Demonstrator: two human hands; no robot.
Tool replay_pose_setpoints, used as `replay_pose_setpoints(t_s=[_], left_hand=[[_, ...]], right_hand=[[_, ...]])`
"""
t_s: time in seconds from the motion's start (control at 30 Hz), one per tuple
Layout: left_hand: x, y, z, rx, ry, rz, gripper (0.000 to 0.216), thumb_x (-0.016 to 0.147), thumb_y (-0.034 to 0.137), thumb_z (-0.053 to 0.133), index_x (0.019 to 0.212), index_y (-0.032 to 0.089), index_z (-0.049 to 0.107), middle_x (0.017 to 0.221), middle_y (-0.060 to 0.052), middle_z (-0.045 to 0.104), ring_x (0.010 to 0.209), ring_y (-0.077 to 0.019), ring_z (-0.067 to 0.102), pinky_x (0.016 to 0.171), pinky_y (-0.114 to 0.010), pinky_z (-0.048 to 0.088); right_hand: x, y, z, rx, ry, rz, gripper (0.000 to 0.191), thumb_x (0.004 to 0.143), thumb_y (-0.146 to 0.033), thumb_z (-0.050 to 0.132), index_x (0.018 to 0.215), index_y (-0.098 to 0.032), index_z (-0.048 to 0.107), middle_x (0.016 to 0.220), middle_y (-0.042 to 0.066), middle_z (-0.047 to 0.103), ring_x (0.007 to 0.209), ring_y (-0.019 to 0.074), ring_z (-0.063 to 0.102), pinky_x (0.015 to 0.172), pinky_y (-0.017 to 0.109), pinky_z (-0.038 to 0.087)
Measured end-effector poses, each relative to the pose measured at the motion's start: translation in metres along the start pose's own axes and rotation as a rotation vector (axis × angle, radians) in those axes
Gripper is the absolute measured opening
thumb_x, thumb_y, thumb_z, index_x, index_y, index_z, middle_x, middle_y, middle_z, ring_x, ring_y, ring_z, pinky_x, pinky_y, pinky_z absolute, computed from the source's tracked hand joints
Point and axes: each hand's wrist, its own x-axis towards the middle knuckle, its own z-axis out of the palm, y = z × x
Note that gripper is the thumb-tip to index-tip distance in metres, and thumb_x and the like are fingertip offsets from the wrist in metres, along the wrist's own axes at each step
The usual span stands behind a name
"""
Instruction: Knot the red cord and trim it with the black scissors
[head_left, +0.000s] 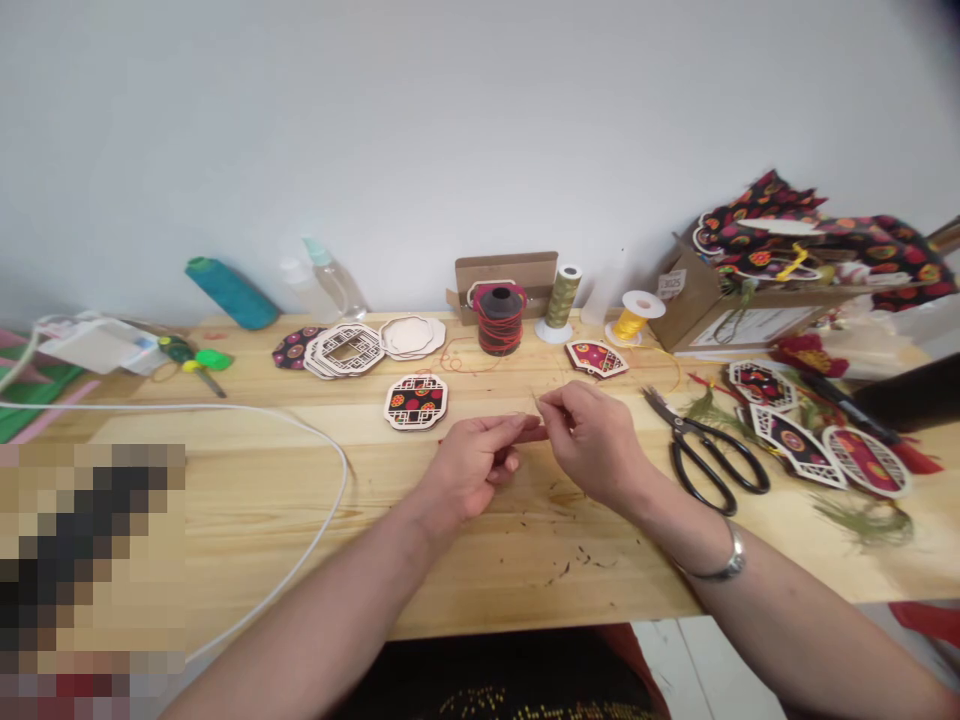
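Note:
My left hand (474, 462) and my right hand (595, 440) meet over the middle of the wooden table (465, 560). Both are pinched closed on something thin between them, likely a red thread and a small needle, too fine to make out. A red thread (457, 362) trails back toward a dark spool wound with red thread (499, 318). A square fretwork ornament with floral fabric (416, 401) lies just left of my hands. A silver bangle (726, 560) is on my right wrist.
Black scissors (709, 455) lie right of my hands. Several more ornaments (814, 440) and a cardboard box of fabric (757, 290) sit at right. Blank wooden frames (349, 350), a teal spool (231, 293), spray bottles (330, 285), green scissors (196, 360) and a white cable (300, 520) are at left.

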Motion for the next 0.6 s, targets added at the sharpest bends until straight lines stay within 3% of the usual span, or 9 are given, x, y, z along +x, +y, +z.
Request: replay_pose_setpoints(t_s=[0.13,0.3,0.6], left_hand=[[0.001,-0.001,0.000,-0.016,0.003,0.049,0.025,0.062,0.029,0.079,0.072,0.008,0.071,0.076,-0.011,0.070,0.039,-0.0002,0.038,0.036,-0.015,0.012],[0.004,0.000,-0.001,-0.051,0.063,0.077,0.029,0.056,0.028,0.082,0.074,0.008,0.071,0.054,0.001,0.055,0.038,-0.0002,0.037,0.035,-0.014,0.013],[0.004,0.001,0.000,-0.063,0.060,0.078,0.026,0.054,0.026,0.083,0.065,0.010,0.067,0.048,0.005,0.049,0.037,0.0002,0.035,0.034,-0.012,0.016]], right_hand=[[-0.006,-0.006,0.003,-0.006,-0.082,-0.038,0.016,0.085,-0.015,0.046,0.075,-0.016,0.059,0.070,0.006,0.062,0.061,0.0153,0.056,0.055,0.026,0.038],[-0.011,-0.012,0.005,-0.037,-0.158,-0.072,0.022,0.088,-0.017,0.041,0.075,-0.014,0.059,0.069,0.007,0.060,0.060,0.0158,0.056,0.055,0.026,0.038],[-0.010,-0.014,0.004,-0.040,-0.225,-0.038,0.023,0.087,-0.015,0.041,0.078,-0.012,0.062,0.070,0.008,0.061,0.061,0.0162,0.056,0.056,0.026,0.039]])
